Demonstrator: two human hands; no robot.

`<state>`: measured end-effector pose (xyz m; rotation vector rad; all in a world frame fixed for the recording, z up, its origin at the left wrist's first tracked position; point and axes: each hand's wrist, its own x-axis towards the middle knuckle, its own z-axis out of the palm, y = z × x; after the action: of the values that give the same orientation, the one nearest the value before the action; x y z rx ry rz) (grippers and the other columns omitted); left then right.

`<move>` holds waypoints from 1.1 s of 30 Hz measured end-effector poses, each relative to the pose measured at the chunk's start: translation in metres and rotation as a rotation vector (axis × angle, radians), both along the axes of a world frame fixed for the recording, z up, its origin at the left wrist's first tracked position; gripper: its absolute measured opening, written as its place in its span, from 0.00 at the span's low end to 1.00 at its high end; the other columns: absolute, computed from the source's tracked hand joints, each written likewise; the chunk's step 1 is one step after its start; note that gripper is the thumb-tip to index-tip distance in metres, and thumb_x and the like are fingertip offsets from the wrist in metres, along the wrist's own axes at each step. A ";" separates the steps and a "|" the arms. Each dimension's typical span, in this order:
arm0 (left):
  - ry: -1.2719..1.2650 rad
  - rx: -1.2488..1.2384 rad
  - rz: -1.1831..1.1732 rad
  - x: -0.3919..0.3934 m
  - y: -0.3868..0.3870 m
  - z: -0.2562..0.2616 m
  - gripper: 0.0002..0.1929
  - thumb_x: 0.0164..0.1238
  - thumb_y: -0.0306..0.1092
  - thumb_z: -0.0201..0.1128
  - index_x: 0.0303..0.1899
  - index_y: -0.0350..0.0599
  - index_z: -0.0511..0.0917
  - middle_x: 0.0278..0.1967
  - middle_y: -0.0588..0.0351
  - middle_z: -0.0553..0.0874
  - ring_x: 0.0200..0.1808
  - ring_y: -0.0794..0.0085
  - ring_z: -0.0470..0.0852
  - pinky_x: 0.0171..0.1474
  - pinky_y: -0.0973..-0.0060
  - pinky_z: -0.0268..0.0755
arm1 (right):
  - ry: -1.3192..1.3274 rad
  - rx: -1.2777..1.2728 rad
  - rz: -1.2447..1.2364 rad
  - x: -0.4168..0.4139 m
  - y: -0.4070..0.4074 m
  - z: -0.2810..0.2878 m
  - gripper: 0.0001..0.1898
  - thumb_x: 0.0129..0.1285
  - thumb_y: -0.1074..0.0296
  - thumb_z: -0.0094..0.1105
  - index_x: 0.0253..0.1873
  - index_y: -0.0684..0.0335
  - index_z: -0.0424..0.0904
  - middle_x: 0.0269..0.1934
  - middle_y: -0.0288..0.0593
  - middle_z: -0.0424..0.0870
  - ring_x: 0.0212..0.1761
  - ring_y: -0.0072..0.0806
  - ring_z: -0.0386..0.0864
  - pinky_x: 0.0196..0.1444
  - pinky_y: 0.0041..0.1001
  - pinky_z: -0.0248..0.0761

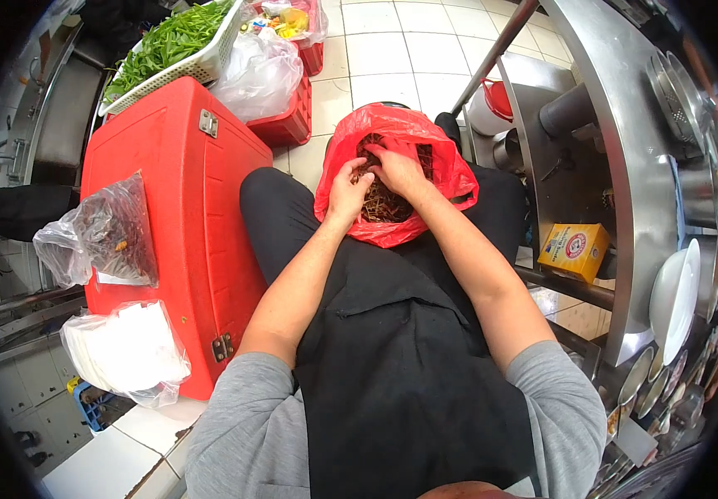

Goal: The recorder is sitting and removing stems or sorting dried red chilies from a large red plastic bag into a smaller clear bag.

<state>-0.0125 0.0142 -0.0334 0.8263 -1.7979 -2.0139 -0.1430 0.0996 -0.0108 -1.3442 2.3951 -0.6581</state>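
Note:
A red plastic bag [390,234] sits open between my knees, its rim folded outward. Inside lies a heap of thin, dried, reddish-brown stalk-like pieces [387,206]; their exact kind is unclear. My left hand [348,190] is at the bag's left side over the heap, fingers curled and the thumb a little away from them. Reaching in from the right, my right hand [399,167] is lower in the bag, its fingertips among the pieces. Whether either hand pinches a piece is too small to tell.
At left stands a large red hinged box [172,137] carrying a bag of dark dried goods [119,231] and a bag of white items [128,349]. Behind it are a basket of leafy greens [172,43] and red crates [284,118]. A steel shelf [608,125] with a baking soda box [574,249] flanks my right.

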 end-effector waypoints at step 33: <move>-0.134 -0.184 -0.116 0.000 0.001 -0.009 0.09 0.71 0.34 0.65 0.42 0.36 0.83 0.28 0.64 0.82 0.30 0.84 0.77 0.34 0.80 0.70 | -0.179 -0.290 0.018 0.011 0.041 0.016 0.09 0.63 0.70 0.58 0.46 0.63 0.83 0.41 0.52 0.85 0.50 0.52 0.81 0.52 0.43 0.74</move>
<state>-0.0122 0.0149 -0.0428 0.8348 -2.1144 -1.8635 -0.1317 0.1403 0.0055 -1.3483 2.2052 -1.1052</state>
